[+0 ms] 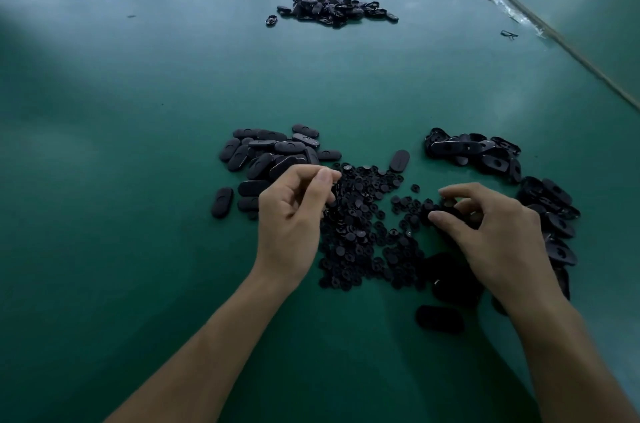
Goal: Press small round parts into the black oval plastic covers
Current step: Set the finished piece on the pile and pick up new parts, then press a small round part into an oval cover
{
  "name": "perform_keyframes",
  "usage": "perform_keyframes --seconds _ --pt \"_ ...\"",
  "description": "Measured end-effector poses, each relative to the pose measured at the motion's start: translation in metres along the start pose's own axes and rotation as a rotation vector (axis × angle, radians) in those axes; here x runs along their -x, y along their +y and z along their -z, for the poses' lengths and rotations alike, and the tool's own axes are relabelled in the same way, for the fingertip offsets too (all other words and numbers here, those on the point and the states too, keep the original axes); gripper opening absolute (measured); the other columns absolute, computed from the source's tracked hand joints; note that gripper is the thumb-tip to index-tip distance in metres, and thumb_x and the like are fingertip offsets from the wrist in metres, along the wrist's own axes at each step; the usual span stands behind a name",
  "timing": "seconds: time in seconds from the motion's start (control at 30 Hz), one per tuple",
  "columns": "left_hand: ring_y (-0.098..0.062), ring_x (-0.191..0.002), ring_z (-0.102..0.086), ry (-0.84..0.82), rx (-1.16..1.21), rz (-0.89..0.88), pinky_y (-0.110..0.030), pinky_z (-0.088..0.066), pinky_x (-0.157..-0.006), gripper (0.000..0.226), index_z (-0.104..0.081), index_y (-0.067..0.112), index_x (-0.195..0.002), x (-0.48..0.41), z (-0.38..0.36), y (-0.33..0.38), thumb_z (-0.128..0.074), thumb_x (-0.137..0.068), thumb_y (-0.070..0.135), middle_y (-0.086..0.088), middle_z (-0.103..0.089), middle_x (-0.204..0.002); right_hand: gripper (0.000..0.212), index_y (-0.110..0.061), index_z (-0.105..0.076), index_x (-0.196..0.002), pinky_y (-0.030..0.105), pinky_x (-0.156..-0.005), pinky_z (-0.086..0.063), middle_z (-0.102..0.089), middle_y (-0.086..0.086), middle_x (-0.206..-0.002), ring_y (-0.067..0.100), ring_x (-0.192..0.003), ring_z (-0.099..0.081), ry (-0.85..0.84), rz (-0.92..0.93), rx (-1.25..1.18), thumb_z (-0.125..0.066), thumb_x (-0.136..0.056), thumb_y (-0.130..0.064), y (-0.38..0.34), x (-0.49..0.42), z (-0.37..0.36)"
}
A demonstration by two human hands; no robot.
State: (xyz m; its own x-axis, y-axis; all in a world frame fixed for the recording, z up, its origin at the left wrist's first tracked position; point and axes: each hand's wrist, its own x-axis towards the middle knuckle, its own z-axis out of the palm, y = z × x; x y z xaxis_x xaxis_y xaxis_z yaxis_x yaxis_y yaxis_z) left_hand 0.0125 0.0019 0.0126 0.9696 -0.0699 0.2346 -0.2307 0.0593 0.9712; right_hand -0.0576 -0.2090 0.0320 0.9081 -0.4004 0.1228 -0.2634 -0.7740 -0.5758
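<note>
**Two bare hands over piles of black plastic parts on a green table**

Seen from the person's head, looking down, a wide green table [138, 111] fills the picture. Both forearms reach in from the bottom edge.

In the middle, between the hands, lies a loose heap of small round parts [363, 232], black and button-like. The left hand [294, 215] hovers at the heap's left edge with its fingers curled in and the thumb closed against the forefinger. Whether it holds a part between them cannot be seen.

The right hand [495, 235] is at the heap's right edge. Its thumb and curled fingers pinch a held cover [448, 211] – a dark piece, mostly hidden by the fingers.

Left of the heap and behind the left hand is a pile of black oval covers [270, 156], most lying smooth side up. To the right a second pile of covers [474, 149] lies hollow side up and runs down along the far side of the right hand. One single cover [399, 160] rests just beyond the round parts, and another dark cover [439, 318] lies near the right wrist, in shadow.

Far across the table sits a third pile [332, 9] of black pieces – too small to tell apart. A strip of clear film [502, 3] runs along a seam at the upper right.
</note>
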Motion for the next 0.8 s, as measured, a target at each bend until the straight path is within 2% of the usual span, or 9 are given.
perform_keyframes --seconds 0.1,0.17,0.27,0.37,0.5,0.53,0.63,0.7,0.8 --pt "-0.005 -0.062 -0.048 -0.036 0.036 -0.006 -0.019 -0.040 -0.057 0.023 -0.071 0.020 -0.089 0.004 -0.002 -0.001 -0.050 -0.099 0.022 0.009 -0.058 -0.067 0.022 -0.026 -0.075 -0.106 0.033 -0.087 -0.042 -0.059 0.000 -0.101 0.021 -0.105 -0.049 0.013 0.026 0.058 -0.075 -0.085 -0.033 0.000 0.002 0.001" --pt "-0.005 -0.061 -0.046 -0.030 0.065 0.003 -0.018 -0.039 -0.056 0.025 -0.071 0.018 -0.088 0.003 -0.001 -0.003 -0.049 -0.099 0.022 0.008 -0.057 -0.065 0.020 -0.024 -0.076 -0.100 0.032 -0.085 -0.041 -0.058 0.000 -0.098 0.021 -0.104 -0.050 0.027 0.030 0.060 -0.076 -0.083 -0.035 0.000 0.003 0.002" --pt "-0.007 -0.057 -0.043 -0.007 0.134 0.037 -0.018 -0.036 -0.054 0.029 -0.072 0.019 -0.083 -0.001 0.002 -0.006 -0.049 -0.099 0.023 0.006 -0.055 -0.062 0.026 -0.020 -0.076 -0.099 0.037 -0.083 -0.050 -0.063 0.000 -0.092 0.022 -0.094 -0.058 -0.031 0.014 0.079 -0.081 -0.079 -0.036 0.001 0.003 0.004" --pt "-0.007 -0.053 -0.041 -0.003 0.154 0.055 -0.018 -0.034 -0.050 0.032 -0.073 0.028 -0.077 -0.003 0.003 -0.007 -0.049 -0.099 0.026 0.007 -0.054 -0.059 0.024 -0.019 -0.074 -0.098 0.030 -0.078 -0.049 -0.067 -0.004 -0.087 0.012 -0.083 -0.061 -0.067 -0.004 0.033 -0.084 -0.078 -0.027 -0.002 0.003 0.005" --pt "-0.005 -0.053 -0.045 -0.013 0.091 0.047 -0.017 -0.037 -0.051 0.028 -0.072 0.026 -0.077 -0.002 0.004 -0.007 -0.053 -0.098 0.026 0.007 -0.056 -0.060 0.018 -0.024 -0.067 -0.085 0.033 -0.082 -0.049 -0.064 -0.005 -0.089 0.018 -0.091 -0.059 -0.060 -0.001 0.004 -0.083 -0.079 -0.019 -0.006 0.003 0.003" --pt "-0.004 -0.054 -0.047 -0.018 0.067 0.042 -0.016 -0.039 -0.052 0.026 -0.071 0.024 -0.079 -0.001 0.004 -0.007 -0.055 -0.098 0.025 0.007 -0.057 -0.060 0.018 -0.024 -0.066 -0.083 0.029 -0.080 -0.049 -0.064 -0.006 -0.088 0.017 -0.090 -0.060 -0.051 0.007 -0.005 -0.083 -0.079 -0.017 -0.006 0.003 0.003" --pt "-0.002 -0.056 -0.052 -0.053 -0.001 0.030 -0.015 -0.043 -0.055 0.020 -0.070 0.020 -0.082 0.001 0.004 -0.006 -0.058 -0.099 0.020 0.008 -0.061 -0.062 0.018 -0.024 -0.068 -0.079 0.009 -0.064 -0.047 -0.067 -0.012 -0.076 0.001 -0.074 -0.063 -0.024 0.000 -0.161 -0.083 -0.079 -0.014 -0.007 0.003 0.004" --pt "-0.002 -0.059 -0.056 -0.083 -0.045 0.015 -0.017 -0.047 -0.056 0.016 -0.070 0.019 -0.084 0.002 0.004 -0.005 -0.062 -0.098 0.020 0.006 -0.064 -0.065 0.017 -0.025 -0.070 -0.079 0.009 -0.064 -0.050 -0.069 -0.009 -0.071 0.001 -0.068 -0.064 0.013 0.005 -0.326 -0.084 -0.077 -0.015 -0.010 0.001 0.005" --pt "-0.008 -0.062 -0.060 -0.152 -0.070 -0.007 -0.023 -0.052 -0.058 0.005 -0.071 0.025 -0.087 0.005 0.003 -0.002 -0.072 -0.088 0.029 0.002 -0.068 -0.072 0.016 -0.025 -0.074 -0.084 0.019 -0.071 -0.056 -0.074 -0.006 -0.078 0.010 -0.072 -0.069 0.000 0.063 -0.583 -0.082 -0.078 -0.012 -0.023 -0.004 0.003"
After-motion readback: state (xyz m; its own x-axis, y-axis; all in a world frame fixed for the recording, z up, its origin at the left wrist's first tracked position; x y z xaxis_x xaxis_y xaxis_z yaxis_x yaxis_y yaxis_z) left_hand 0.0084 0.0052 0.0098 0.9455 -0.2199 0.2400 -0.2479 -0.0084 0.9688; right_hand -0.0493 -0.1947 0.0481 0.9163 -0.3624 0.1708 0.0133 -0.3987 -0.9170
